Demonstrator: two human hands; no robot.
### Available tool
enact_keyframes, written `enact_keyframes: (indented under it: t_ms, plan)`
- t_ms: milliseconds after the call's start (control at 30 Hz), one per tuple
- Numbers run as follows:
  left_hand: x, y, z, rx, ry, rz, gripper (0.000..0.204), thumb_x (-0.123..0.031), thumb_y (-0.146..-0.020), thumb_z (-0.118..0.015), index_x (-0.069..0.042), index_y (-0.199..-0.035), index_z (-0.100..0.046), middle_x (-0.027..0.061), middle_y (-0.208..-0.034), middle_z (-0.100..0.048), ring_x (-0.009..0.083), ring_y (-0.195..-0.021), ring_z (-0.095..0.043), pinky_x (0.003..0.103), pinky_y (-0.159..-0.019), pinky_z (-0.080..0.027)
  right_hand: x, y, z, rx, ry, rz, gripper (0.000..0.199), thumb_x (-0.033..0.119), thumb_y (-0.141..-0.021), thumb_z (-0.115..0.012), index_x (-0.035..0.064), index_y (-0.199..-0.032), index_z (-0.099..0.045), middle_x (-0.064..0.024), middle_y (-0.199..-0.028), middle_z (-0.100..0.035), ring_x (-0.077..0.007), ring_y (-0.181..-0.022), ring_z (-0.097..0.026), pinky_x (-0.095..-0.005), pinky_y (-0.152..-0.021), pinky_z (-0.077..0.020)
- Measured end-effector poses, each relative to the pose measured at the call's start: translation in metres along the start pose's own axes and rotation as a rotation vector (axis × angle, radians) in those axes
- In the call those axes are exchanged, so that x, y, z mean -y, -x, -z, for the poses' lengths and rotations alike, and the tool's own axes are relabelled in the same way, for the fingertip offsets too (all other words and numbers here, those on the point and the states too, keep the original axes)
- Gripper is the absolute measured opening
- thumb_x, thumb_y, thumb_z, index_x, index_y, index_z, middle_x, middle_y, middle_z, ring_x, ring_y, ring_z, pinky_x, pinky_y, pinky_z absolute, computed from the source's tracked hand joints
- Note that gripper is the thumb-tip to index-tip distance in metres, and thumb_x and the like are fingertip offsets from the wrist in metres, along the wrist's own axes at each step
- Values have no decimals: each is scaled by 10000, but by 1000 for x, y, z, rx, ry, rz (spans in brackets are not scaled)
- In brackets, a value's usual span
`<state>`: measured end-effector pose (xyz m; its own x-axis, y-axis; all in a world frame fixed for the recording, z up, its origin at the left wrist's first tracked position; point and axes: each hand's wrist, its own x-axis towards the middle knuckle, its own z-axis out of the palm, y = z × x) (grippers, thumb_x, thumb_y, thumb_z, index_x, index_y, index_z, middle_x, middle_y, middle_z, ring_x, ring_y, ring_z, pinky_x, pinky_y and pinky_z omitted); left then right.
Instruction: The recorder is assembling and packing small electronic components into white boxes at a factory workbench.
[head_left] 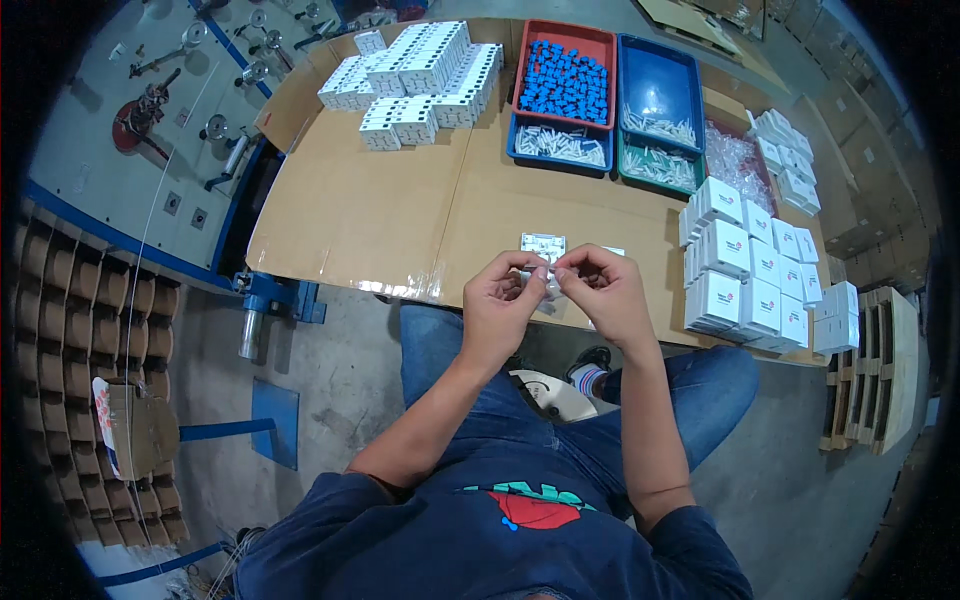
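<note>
1. Your left hand (497,305) and right hand (605,290) pinch one small clear packet (548,283) between fingertips, above the tabletop (380,210) edge; a slack grip could drop it floorward.
2. White boxes (745,275) stacked rightward; an elbow could topple them.

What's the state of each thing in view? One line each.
Left hand: closed, pinching a small clear bag.
Right hand: closed, pinching the same bag.
Small clear bag: held up between both hands, above the table edge.
Red tray: open, full of blue parts.
Blue tray: open, white parts along its near side.
White boxes: closed, stacked at right.
Cardboard table: flat, bare in the middle.
</note>
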<state>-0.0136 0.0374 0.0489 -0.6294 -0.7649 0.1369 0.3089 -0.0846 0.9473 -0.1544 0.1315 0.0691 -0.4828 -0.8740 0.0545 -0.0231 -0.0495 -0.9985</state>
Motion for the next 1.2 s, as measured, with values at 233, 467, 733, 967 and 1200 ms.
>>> enact_keyframes:
  t_ms: [233,467,733,967,1200]
  plan:
    - [1,5,8,41,-57,53,136,-34,-995,-679,20,-1118,-659,42,-1023,-702,80,-864,-671,234,-769,-566,2,7,-8,-41,111,21,112,78,-903,-744,1,-979,-715,18,-810,-680,-13,-681,-541,-195,-589,-426]
    - [22,15,25,26,-81,63,195,-62,-1009,-664,3,-1192,-642,42,-1040,-695,75,-881,-663,216,-770,-537,-5,15,-21,-10,306,-10,87,60,-907,-709,-6,-962,-694,43,-756,-617,-6,-667,-494,-191,-582,-389]
    - [58,52,59,314,88,536,243,-165,-1041,-646,-1,-1218,-618,83,-1066,-695,176,-957,-718,306,-847,-602,-21,36,3,169,293,-131,107,35,-928,-622,-2,-988,-703,38,-729,-589,-8,-679,-493,-198,-604,-401]
    - [75,46,62,267,299,690,252,-215,-1043,-647,-33,-1211,-600,106,-1134,-687,208,-1016,-723,346,-886,-608,-44,32,16,203,220,-385,165,24,-941,-565,20,-1039,-697,30,-706,-591,-39,-598,-539,-227,-514,-405]
    - [72,-8,51,189,515,736,190,-193,-1050,-627,-55,-1176,-591,100,-1133,-685,187,-995,-720,325,-886,-590,-60,-9,29,134,128,-372,107,83,-954,-694,17,-1039,-690,25,-736,-624,-32,-626,-558,-206,-543,-429]
